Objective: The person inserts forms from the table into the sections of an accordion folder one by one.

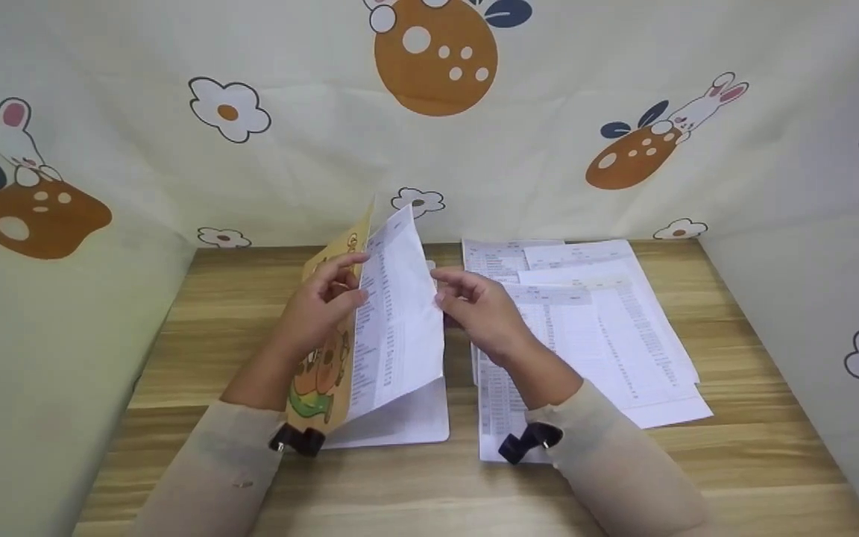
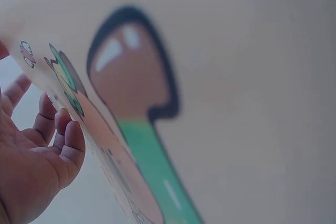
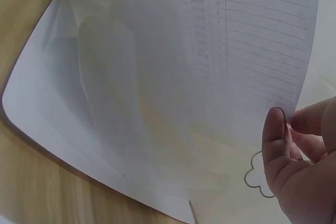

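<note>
Right hand pinches the raised sheet left of the loose papers, left hand half-curled at the yellow cover, hold unclear; we'd risk a crease if tugged unevenly.

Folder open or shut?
Open: its yellow cover is raised off the white back lying on the table; the right hand pinches a sheet between them.

The cover is yellow-orange with cartoon prints.
</note>
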A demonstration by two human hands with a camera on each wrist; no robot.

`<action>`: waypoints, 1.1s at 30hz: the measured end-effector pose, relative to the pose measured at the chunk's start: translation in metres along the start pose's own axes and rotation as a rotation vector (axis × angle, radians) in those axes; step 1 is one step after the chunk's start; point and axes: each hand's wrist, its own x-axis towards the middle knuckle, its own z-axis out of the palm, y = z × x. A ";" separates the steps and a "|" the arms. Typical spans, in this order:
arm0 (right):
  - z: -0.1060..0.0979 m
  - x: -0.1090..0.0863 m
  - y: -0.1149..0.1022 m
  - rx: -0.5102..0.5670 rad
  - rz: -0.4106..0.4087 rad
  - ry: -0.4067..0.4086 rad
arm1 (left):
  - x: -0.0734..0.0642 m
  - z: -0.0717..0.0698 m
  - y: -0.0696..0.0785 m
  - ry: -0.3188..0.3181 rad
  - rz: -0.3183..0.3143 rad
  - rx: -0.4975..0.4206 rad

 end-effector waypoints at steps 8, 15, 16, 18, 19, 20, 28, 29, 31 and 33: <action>0.012 0.006 0.008 0.032 0.035 0.017 | 0.001 0.001 0.000 0.017 0.025 0.016; 0.022 0.011 0.013 0.048 0.051 0.023 | 0.000 0.002 0.000 0.024 0.035 0.002; 0.023 0.012 0.014 0.045 0.050 0.019 | 0.000 0.002 0.001 0.024 0.036 0.004; 0.025 0.012 0.014 0.036 0.048 0.015 | 0.000 0.002 0.001 0.024 0.032 0.009; 0.027 0.012 0.015 0.033 0.049 0.012 | 0.000 0.002 0.001 0.024 0.028 0.012; 0.028 0.013 0.015 0.030 0.050 0.008 | 0.000 0.002 0.001 0.024 0.025 0.016; 0.034 0.013 0.016 -0.029 0.097 -0.008 | 0.001 0.003 0.002 0.031 0.002 0.025; 0.034 0.013 0.017 -0.043 0.103 -0.008 | 0.002 0.003 0.002 0.029 0.000 0.026; 0.034 0.012 0.017 -0.065 0.110 -0.005 | 0.001 0.003 0.003 0.029 -0.013 0.020; 0.033 0.012 0.018 -0.069 0.112 -0.001 | 0.001 0.003 0.004 0.024 -0.020 0.016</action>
